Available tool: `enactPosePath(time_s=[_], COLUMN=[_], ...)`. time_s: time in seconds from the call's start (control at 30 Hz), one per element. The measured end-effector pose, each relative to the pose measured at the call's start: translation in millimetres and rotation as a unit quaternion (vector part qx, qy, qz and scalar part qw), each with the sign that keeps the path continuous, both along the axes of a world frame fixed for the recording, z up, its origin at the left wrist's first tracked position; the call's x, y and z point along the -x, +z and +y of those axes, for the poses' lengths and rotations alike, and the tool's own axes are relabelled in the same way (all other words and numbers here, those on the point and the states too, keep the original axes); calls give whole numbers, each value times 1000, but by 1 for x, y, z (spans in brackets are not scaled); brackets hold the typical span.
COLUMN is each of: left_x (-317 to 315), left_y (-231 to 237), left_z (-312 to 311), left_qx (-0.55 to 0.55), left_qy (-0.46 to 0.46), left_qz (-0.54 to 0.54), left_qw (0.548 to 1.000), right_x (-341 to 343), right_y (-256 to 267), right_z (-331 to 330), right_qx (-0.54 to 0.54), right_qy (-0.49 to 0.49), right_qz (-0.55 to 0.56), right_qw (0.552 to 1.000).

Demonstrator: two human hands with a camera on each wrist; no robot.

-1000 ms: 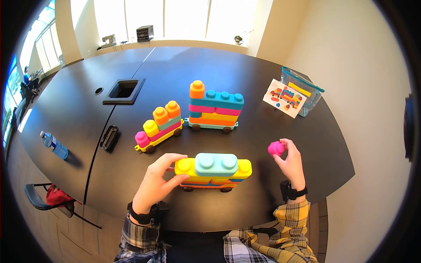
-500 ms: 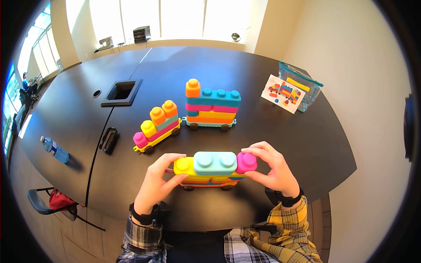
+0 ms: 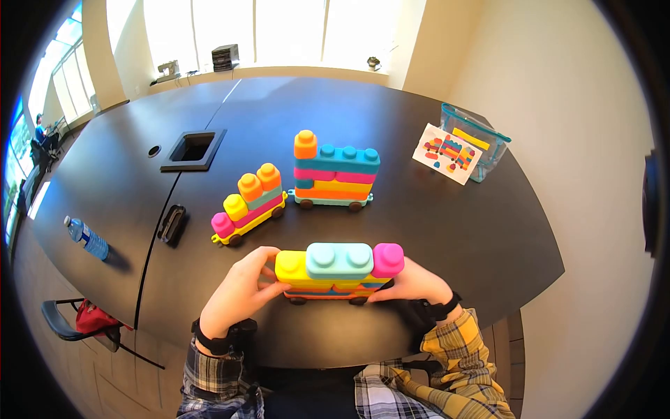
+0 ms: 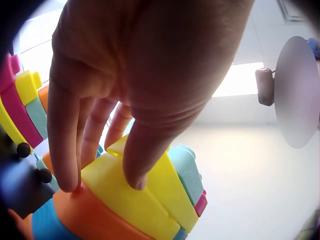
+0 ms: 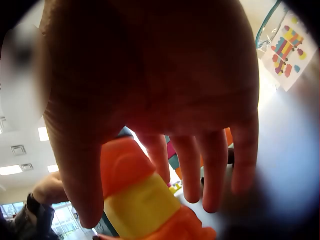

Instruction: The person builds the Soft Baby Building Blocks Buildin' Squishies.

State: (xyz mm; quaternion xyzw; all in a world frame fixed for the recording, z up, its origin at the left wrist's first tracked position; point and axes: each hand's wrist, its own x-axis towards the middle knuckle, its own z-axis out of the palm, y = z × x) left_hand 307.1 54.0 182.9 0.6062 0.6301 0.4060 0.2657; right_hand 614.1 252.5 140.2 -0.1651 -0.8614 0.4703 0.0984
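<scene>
A toy train car of stacked building blocks (image 3: 324,285) stands on dark wheels at the near side of the table. Along its top sit a yellow block (image 3: 290,265), a wide light-blue block (image 3: 340,260) and a pink block (image 3: 388,259) at the right end. My left hand (image 3: 241,290) grips the left end, its thumb on the yellow blocks (image 4: 125,192) and its fingers behind. Around the right end, below the pink block, my right hand (image 3: 419,285) holds the car with thumb in front; its fingers are hidden behind in the head view.
Beyond stand a stepped block car (image 3: 250,209) and a taller block car (image 3: 335,178). A picture card (image 3: 447,153) leans on a clear zip bag (image 3: 494,150) at the far right. To the left are a water bottle (image 3: 87,239), a black holder (image 3: 172,224) and a table socket (image 3: 194,149).
My right hand brought the pink block leftward from the right side onto the car's top right end. It let go of the block and moved down to the car's right end.
</scene>
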Motion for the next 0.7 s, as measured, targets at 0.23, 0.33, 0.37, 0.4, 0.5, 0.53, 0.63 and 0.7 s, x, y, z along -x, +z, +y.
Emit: enactPosePath(time_s=[0.23, 0.33, 0.37, 0.4, 0.5, 0.53, 0.63, 0.7], left_x=[-13, -25, -32, -40, -63, -68, -82, -88], left_y=[23, 34, 30, 22, 6, -1, -14, -25], left_z=[39, 88, 109, 133, 195, 214, 245, 254], left_qx=[-60, -145, -170, -195, -199, -199, -150, -133], left_qy=[-72, -96, -79, -61, -85, -93, -107, -115], left_qz=[93, 115, 119, 123, 80, 68, 60, 84], left_qw=[991, 978, 975, 971, 973, 973, 981, 981], right_x=[-12, -33, -37, -41, -62, -67, -80, -86], right_y=[-6, 1, 4, 9, 7, 4, -12, -12], right_z=[2, 7, 8, 9, 22, 28, 45, 47], right_qx=[14, 77, 45, 12, 49, 50, -7, 0], right_qy=[-26, -140, -177, -215, -315, -346, -382, -386], right_qz=[43, 96, 124, 151, 99, 77, 41, 32], right_qw=[999, 983, 975, 965, 943, 934, 923, 922])
